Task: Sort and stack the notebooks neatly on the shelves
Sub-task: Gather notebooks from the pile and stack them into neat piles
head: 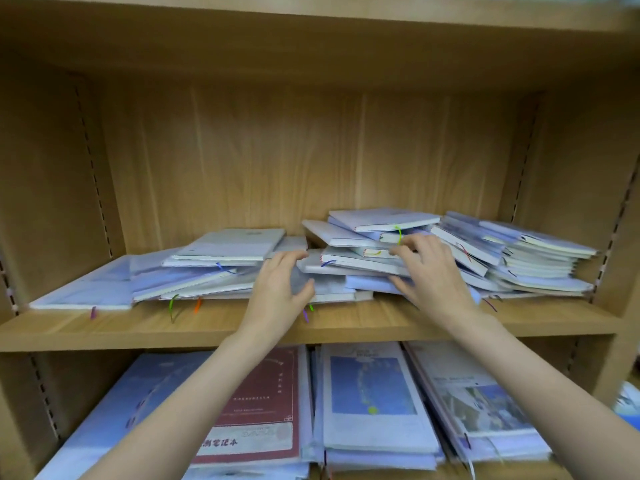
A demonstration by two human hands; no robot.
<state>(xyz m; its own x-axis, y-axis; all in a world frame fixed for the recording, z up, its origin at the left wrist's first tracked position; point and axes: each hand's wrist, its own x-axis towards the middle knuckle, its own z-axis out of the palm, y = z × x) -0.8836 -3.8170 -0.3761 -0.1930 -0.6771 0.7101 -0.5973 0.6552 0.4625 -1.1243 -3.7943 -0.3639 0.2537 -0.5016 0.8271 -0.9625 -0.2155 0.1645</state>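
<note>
- Left of the middle pile (349, 268), a slumped heap (207, 268) of notebooks lay on the shelf (104, 327).
- The left hand (280, 292) cupped the pile's left end, fingers half curled; the right hand (433, 271) gripped its right side.
- Gathering seemed underway; next, squaring edges.
- Right of the pile sat a fanned stack (540, 261).
- Below it lay more books (374, 403).

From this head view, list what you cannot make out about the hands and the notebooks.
- Left hand: whether it grips a notebook; its own back hides the fingertips.
- Right hand: the fingers reach into the jumbled pile; the contact is blurred.
- Number of notebooks in the pile: overlapping covers hide it.
- Red notebook on the lower shelf: left forearm covers part; its small print is too blurred.
</note>
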